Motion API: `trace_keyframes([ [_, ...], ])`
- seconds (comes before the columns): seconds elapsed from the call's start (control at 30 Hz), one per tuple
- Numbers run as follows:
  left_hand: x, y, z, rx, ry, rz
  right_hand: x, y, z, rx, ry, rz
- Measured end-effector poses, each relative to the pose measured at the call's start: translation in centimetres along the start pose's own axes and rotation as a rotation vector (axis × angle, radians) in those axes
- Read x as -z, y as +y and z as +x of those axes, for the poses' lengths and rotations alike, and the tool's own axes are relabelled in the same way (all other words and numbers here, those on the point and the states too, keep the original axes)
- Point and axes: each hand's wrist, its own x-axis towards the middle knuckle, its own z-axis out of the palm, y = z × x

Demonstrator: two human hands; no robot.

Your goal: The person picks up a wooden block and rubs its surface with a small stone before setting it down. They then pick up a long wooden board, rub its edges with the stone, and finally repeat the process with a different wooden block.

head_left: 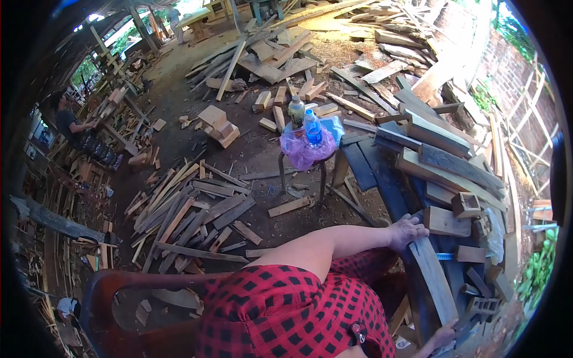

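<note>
A flat wooden board [434,280] lies along the dark workbench [421,310] in front of me. My left hand [407,232] is closed over the board's far end, its knuckles facing up. Down at the near end, my right hand [440,339] grips the same board, partly cut off by the dark border of the view. Beside the board are a wooden block [446,222], a hollowed block [465,204] and a smaller block [471,254]. A blue strip, perhaps a tape measure [443,256], shows next to the board's edge.
Thick timbers [447,173] are stacked at the bench's far end. A stool with a purple plastic bag [298,150] carries two bottles [312,126]. Scrap sticks [197,209] cover the floor; a wooden chair frame [101,298] is close by. Another person [74,128] works at the left.
</note>
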Motion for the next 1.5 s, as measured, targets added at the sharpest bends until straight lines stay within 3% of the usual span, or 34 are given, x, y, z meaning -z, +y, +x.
trace_keyframes([
  [0.03,0.2,0.1,0.0,-0.005,0.021,0.001,-0.7,0.2,0.2,-0.057,-0.024,-0.097],
  [0.1,-0.3,-0.1,0.0,-0.002,0.024,0.015,1.3,-10.0,-4.0,0.317,0.134,0.286],
  [0.17,-0.3,0.0,0.0,-0.007,0.021,0.032,1.9,-18.1,-6.7,0.611,0.095,0.517],
  [0.27,-0.1,0.2,0.0,-0.002,0.04,-0.006,5.2,-26.6,-10.7,0.719,0.021,0.442],
  [0.33,-0.8,-0.2,0.0,0.024,0.08,-0.027,5.3,-27.9,-11.1,0.705,-0.1,0.462],
  [0.4,-0.5,0.0,0.0,0.02,0.065,0.002,4.5,-25.1,-8.8,0.759,-0.068,0.559],
  [0.47,-0.7,0.0,0.0,0.015,0.045,0.014,4.0,-19.9,-5.9,0.551,-0.022,0.497],
  [0.53,-0.9,-0.4,0.1,0.02,0.006,0.005,0.4,-9.1,-1.8,0.635,0.193,0.492],
  [0.6,-0.7,-0.3,0.2,0.022,-0.009,0.001,3.2,-3.4,-0.7,0.333,0.109,0.277],
  [0.63,-0.5,-0.2,0.2,0.024,-0.021,0.005,3.4,-3.4,-0.9,0.329,0.106,0.27],
  [0.83,1.0,0.6,0.2,0.017,-0.046,0.007,3.7,-5.1,-2.3,-0.015,0.043,0.067],
  [0.87,0.5,0.0,0.1,0.007,-0.052,0.004,-0.3,-4.4,-2.8,0.523,0.228,-0.09],
  [0.9,-0.4,-0.8,0.0,0.012,-0.034,0.045,2.7,-12.1,-5.5,0.456,0.192,0.262],
  [0.97,-0.9,-0.2,0.7,0.021,-0.006,0.054,7.3,-22.6,-10.0,0.646,0.057,0.453],
  [1.0,0.0,0.2,0.5,0.032,0.002,0.023,8.0,-25.7,-11.4,0.612,-0.054,0.549],
  [1.03,0.1,0.2,0.6,0.028,0.001,0.023,7.0,-26.3,-12.4,0.712,-0.08,0.441],
  [1.1,0.0,0.6,0.6,0.019,-0.012,0.029,6.5,-26.3,-12.9,0.696,-0.148,0.459],
  [1.2,-0.3,0.5,0.7,0.006,0.02,0.017,6.8,-22.3,-11.3,0.644,-0.115,0.419],
  [1.23,-0.3,0.6,0.7,-0.018,0.007,-0.002,6.8,-19.9,-10.7,0.527,-0.073,0.42],
  [1.37,0.1,0.7,0.9,0.001,-0.05,0.03,6.6,-5.8,-6.1,0.154,0.25,0.177],
  [1.4,0.1,0.8,0.9,0.009,-0.062,0.043,3.9,-0.5,-4.7,0.182,0.486,0.128],
  [1.43,0.1,0.9,0.8,-0.001,-0.053,0.056,3.5,2.8,-4.1,-0.136,0.291,0.353],
  [1.47,0.0,1.0,0.8,-0.012,-0.041,0.068,4.8,3.3,-4.3,-0.163,0.308,0.334],
  [1.5,0.0,1.0,0.6,-0.041,-0.049,0.05,6.1,3.7,-4.2,-0.368,0.121,0.417],
])
